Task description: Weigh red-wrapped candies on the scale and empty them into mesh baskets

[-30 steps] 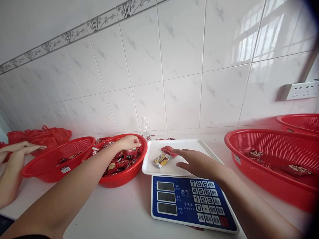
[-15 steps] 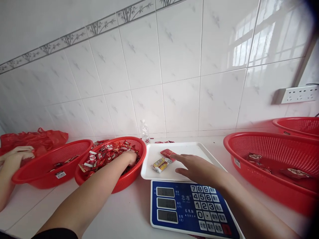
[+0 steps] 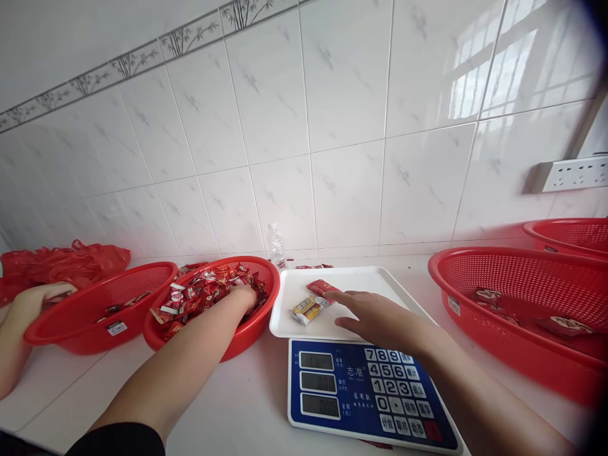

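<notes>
My left hand (image 3: 243,296) reaches into a red plastic basket (image 3: 237,347) heaped with small red-wrapped snack packets (image 3: 202,297); its fingers are hidden among them. Over the white tray (image 3: 297,326) of a digital scale (image 3: 351,418), my right hand (image 3: 368,310) is open, fingers stretched out to the left and thumb apart. Its fingertips are at the end of a red packet (image 3: 320,287); whether they touch it I cannot tell. Beside that packet lies a yellow-and-white wrapped snack (image 3: 306,309), flat on the tray.
A red basket (image 3: 76,339) with a few packets stands at left, near another person's hand (image 3: 35,304) and red plastic bags (image 3: 66,263). At right are a large red basket (image 3: 513,342) and another red basket (image 3: 570,229). A clear bottle (image 3: 275,246) stands by the wall, below a power strip (image 3: 574,174).
My two hands keep nearly the same places at the basket and the tray. The view has shifted slightly. At far left, the other person's hand has moved a little.
</notes>
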A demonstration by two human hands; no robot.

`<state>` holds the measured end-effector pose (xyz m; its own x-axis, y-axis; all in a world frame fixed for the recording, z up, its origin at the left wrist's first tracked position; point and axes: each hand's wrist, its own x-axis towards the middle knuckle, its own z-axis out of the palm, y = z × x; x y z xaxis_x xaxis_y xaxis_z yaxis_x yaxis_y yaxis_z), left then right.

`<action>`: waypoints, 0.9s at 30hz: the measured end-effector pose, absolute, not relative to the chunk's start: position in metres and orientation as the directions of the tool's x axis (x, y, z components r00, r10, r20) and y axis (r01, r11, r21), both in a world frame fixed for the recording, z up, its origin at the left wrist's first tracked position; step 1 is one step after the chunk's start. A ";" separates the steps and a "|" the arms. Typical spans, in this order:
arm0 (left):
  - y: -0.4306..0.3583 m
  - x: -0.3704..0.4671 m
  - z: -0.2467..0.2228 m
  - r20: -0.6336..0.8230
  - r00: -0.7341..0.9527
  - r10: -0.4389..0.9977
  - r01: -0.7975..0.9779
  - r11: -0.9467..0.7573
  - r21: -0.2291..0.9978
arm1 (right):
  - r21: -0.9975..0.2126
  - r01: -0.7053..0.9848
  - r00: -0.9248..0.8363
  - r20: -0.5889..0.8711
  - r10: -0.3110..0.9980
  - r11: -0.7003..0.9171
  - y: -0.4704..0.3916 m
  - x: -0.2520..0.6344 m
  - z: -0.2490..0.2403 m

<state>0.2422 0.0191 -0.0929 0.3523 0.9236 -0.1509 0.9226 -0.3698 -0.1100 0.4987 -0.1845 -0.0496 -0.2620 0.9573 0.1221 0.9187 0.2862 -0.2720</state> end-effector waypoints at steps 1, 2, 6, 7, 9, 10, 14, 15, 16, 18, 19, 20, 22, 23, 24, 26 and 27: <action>0.018 0.244 -0.092 -0.176 0.323 0.930 0.929 -0.347 -0.127 | -0.272 0.919 -0.261 0.122 0.958 0.285 -0.185 0.499 -0.049; 0.016 0.245 -0.090 -0.203 0.297 0.933 0.934 -0.329 -0.143 | -0.271 0.920 -0.260 0.121 0.958 0.284 -0.185 0.499 -0.049; 0.006 0.247 -0.082 -0.222 0.280 0.934 0.944 -0.310 -0.114 | -0.277 0.917 -0.263 0.125 0.957 0.288 -0.185 0.499 -0.048; 0.004 0.245 -0.078 -0.206 0.285 0.936 0.947 -0.309 -0.091 | -0.282 0.913 -0.268 0.131 0.954 0.295 -0.185 0.499 -0.047; 0.002 0.241 -0.070 -0.153 0.297 0.943 0.951 -0.305 -0.038 | -0.288 0.907 -0.278 0.140 0.950 0.308 -0.185 0.500 -0.047; 0.001 0.238 -0.066 -0.122 0.299 0.946 0.953 -0.302 -0.008 | -0.289 0.906 -0.280 0.143 0.949 0.310 -0.185 0.500 -0.047; 0.003 0.227 -0.045 -0.005 0.294 0.956 0.947 -0.291 0.133 | -0.280 0.911 -0.271 0.145 0.952 0.302 -0.185 0.501 -0.049; 0.003 0.225 -0.040 0.007 0.292 0.956 0.942 -0.289 0.172 | -0.279 0.911 -0.271 0.146 0.951 0.303 -0.185 0.501 -0.049; 0.003 0.223 -0.035 0.014 0.289 0.957 0.935 -0.286 0.211 | -0.280 0.910 -0.272 0.149 0.951 0.305 -0.185 0.501 -0.050; 0.001 0.224 -0.026 0.028 0.286 0.958 0.916 -0.282 0.286 | -0.285 0.906 -0.280 0.150 0.948 0.313 -0.184 0.502 -0.050; -0.001 0.226 -0.022 0.039 0.288 0.957 0.904 -0.285 0.319 | -0.289 0.904 -0.282 0.150 0.948 0.315 -0.184 0.502 -0.050; -0.003 0.229 -0.019 0.055 0.294 0.954 0.891 -0.295 0.344 | -0.291 0.903 -0.283 0.150 0.947 0.316 -0.184 0.502 -0.049; -0.012 0.240 -0.014 0.087 0.328 0.941 0.838 -0.332 0.433 | -0.291 0.906 -0.275 0.151 0.950 0.308 -0.185 0.502 -0.048; -0.017 0.246 -0.012 0.094 0.354 0.931 0.790 -0.351 0.503 | -0.288 0.910 -0.264 0.150 0.953 0.297 -0.185 0.502 -0.047; -0.022 0.254 -0.011 0.094 0.382 0.919 0.728 -0.362 0.582 | -0.284 0.916 -0.251 0.148 0.957 0.284 -0.185 0.502 -0.046; -0.032 0.270 -0.012 0.064 0.443 0.894 0.585 -0.343 0.735 | -0.279 0.923 -0.232 0.144 0.962 0.264 -0.186 0.502 -0.045; -0.036 0.278 -0.013 0.045 0.474 0.880 0.529 -0.325 0.784 | -0.279 0.925 -0.227 0.143 0.963 0.259 -0.186 0.502 -0.045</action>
<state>0.2779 -0.0357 -0.0127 0.4735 0.8796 0.0447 0.5292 -0.3248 0.7839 0.5024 -0.1861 -0.0446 -0.2270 0.9634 0.1428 0.9246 0.2593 -0.2791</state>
